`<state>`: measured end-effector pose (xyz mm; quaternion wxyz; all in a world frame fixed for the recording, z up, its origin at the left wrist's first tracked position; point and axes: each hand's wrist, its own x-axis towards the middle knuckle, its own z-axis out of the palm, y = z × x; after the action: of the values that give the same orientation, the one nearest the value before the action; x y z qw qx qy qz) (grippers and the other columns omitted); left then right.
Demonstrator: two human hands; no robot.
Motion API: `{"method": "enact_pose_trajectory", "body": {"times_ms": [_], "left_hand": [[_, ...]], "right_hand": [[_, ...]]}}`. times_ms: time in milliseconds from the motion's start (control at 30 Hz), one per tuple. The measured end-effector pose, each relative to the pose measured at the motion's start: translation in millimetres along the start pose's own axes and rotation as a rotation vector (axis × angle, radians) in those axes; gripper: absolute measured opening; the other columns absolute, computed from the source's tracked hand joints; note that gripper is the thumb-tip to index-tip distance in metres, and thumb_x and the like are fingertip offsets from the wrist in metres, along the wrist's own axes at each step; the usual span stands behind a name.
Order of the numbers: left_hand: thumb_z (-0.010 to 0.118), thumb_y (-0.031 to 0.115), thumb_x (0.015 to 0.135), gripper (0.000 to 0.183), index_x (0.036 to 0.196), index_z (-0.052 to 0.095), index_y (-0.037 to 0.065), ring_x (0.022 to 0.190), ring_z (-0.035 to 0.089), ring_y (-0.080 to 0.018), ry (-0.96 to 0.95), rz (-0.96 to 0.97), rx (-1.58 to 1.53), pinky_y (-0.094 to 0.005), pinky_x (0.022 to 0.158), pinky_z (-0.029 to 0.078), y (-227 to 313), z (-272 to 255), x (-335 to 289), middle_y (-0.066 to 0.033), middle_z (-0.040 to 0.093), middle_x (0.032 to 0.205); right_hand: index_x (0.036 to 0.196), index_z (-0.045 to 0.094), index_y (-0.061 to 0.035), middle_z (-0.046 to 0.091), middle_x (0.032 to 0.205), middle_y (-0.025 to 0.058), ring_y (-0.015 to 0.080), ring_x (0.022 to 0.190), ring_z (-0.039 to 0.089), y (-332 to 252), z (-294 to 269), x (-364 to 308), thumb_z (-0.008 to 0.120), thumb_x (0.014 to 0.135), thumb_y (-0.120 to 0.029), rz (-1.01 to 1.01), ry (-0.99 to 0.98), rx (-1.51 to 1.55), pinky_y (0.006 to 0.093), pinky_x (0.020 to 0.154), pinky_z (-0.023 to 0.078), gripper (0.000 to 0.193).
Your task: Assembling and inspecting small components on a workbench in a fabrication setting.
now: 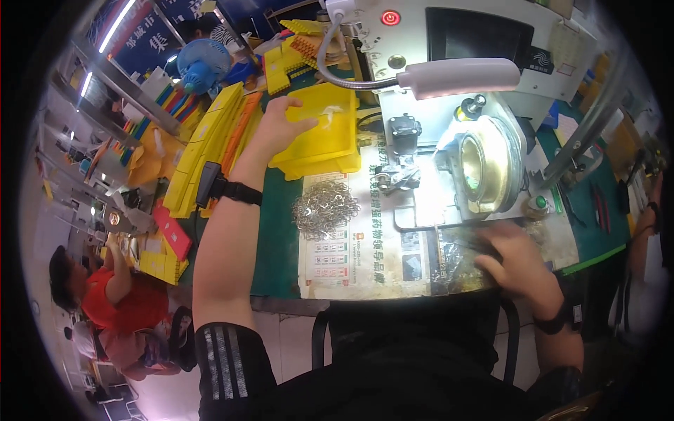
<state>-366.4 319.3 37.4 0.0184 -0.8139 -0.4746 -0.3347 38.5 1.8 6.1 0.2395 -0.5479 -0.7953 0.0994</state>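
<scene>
On my remote view, the left hand [284,126] hung over the left edge of the yellow plastic bin [316,151], fingers and thumb spread apart, with nothing visible between them. The right hand [523,263] was low over the near edge of the printed paper sheet [379,245], thumb apart from the fingers; blur kept me from telling whether it gripped anything. Nearer than the bin sat a loose heap of small silvery metal loops [324,209]. I judged that the sheet kept these gathered and off the green-topped table [270,259], within easy reach. The pale, flexible-necked lamp [460,78] was bent, I supposed, to light the round metal fixture [474,168] on the right. Glare washed out the area beside that fixture. I couldn't make out single loops clearly, and a pale patch in the bin might have been reflection. The white machine with a dark screen [414,45] was cut off at the far edge; at the right, another person's arm [647,219] faded into the lens's dark rim.
</scene>
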Motion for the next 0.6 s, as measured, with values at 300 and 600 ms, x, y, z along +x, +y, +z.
{"method": "enact_pose_trajectory", "body": {"times_ms": [300,600], "left_hand": [[0.067,0.03,0.096,0.048,0.131,0.063,-0.002,0.095,0.065,-0.0194,0.01,-0.193,-0.411,-0.0324,0.09,0.05,3,-37,-11,-0.0109,0.071,0.097],[0.071,0.024,0.088,0.035,0.115,0.07,0.0,0.094,0.069,-0.0244,-0.211,-0.015,-0.531,-0.0359,0.086,0.052,152,-17,-103,-0.013,0.073,0.102]], "right_hand": [[0.113,0.067,-0.0019,0.067,0.105,0.0158,0.0331,0.094,0.064,-33,-15,6,0.079,0.08,-0.012,-0.159,0.0,0.362,0.0393,0.084,0.052,0.037],[0.13,0.055,0.0003,0.062,0.097,0.0028,0.0095,0.081,0.056,-64,34,41,0.069,0.094,-0.016,0.099,0.069,0.907,0.0249,0.074,0.047,0.042]]}}
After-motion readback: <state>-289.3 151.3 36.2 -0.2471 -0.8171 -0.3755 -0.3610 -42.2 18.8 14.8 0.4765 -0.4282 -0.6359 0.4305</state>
